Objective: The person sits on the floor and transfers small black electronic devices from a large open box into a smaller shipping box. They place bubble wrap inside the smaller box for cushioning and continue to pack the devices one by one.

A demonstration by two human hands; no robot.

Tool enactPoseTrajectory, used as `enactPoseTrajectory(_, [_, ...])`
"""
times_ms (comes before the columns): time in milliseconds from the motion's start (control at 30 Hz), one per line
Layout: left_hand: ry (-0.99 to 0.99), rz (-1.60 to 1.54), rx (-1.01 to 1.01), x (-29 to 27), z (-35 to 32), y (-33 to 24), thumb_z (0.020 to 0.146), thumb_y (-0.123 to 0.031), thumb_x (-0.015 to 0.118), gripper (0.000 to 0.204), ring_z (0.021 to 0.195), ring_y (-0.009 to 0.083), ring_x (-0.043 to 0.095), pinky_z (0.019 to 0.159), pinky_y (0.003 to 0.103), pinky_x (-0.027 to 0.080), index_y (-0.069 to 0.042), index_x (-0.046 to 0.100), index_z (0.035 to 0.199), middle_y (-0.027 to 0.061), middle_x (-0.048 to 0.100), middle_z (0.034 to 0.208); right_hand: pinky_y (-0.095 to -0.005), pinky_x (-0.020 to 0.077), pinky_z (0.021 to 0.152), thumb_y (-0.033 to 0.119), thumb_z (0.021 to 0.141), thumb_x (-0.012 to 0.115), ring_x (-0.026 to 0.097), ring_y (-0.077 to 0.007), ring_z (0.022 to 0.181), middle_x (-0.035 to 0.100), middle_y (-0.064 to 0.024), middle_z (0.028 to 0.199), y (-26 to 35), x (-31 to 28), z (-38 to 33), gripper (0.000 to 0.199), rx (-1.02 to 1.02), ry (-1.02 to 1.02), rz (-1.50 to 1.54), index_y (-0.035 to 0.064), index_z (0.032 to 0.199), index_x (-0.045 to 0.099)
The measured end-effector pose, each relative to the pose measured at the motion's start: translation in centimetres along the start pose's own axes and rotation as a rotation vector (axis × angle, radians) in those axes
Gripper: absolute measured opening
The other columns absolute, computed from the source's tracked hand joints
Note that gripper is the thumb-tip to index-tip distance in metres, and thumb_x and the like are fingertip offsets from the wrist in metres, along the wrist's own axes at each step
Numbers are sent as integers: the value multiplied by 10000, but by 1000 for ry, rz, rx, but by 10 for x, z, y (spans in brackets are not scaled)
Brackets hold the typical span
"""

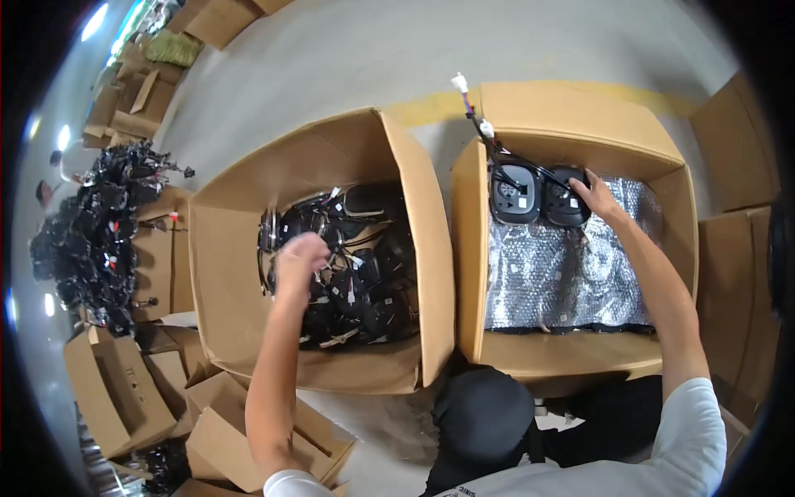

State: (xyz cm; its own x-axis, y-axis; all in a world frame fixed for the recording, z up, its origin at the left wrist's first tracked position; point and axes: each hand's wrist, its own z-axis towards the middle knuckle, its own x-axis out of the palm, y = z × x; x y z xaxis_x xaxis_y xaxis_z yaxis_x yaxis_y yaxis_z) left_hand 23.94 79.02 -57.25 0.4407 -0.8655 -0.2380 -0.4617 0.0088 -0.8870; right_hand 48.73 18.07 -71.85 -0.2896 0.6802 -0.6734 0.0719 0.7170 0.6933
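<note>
My left hand (301,258) is inside the left cardboard box (240,261), just above a jumble of glossy black cabled parts (360,286). Motion blurs its fingers, and I cannot see whether they hold anything. In the right cardboard box (580,352), my right hand (598,197) grips the right edge of a black rounded-square unit (567,211). A similar black unit (515,207) sits right beside it on the left. Dark cables with white connectors (487,129) run from the units over the box's far left corner. Silver bubble wrap (563,277) lies under them.
A tall pile of black cabled parts (91,232) stands at the far left. Opened cartons (124,389) crowd the lower left, and more cardboard boxes (733,273) line the right. A yellow line (422,109) crosses the grey floor (331,66). My knee (484,410) is close to both boxes.
</note>
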Motion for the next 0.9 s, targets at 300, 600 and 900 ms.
enactPoseTrajectory(300, [-55, 887, 92, 98, 95, 118, 903, -429, 734, 528, 1150, 458, 638, 967, 513, 523, 12, 666, 1184, 260, 683, 1183, -458, 399, 1162, 151, 889, 758, 479, -435, 1396, 510, -279, 1474, 112, -99, -174, 560, -235, 163, -474, -60, 1367, 558])
enactPoseTrajectory(600, [-430, 497, -23, 153, 153, 195, 843, -700, 678, 872, 1129, 498, 656, 990, 493, 521, 90, 642, 1210, 337, 696, 1125, -339, 508, 992, 168, 976, 707, 634, -198, 1113, 675, -119, 1206, 64, -96, -306, 394, 279, 139, 19, -51, 1294, 627])
enactPoseTrajectory(900, [-575, 517, 56, 140, 71, 117, 920, -588, 631, 657, 939, 523, 678, 849, 582, 524, 53, 529, 1024, 354, 697, 945, -319, 538, 826, 187, 975, 716, 650, -162, 915, 701, -87, 1000, 83, -95, -318, 329, 136, 163, -58, -32, 1216, 673])
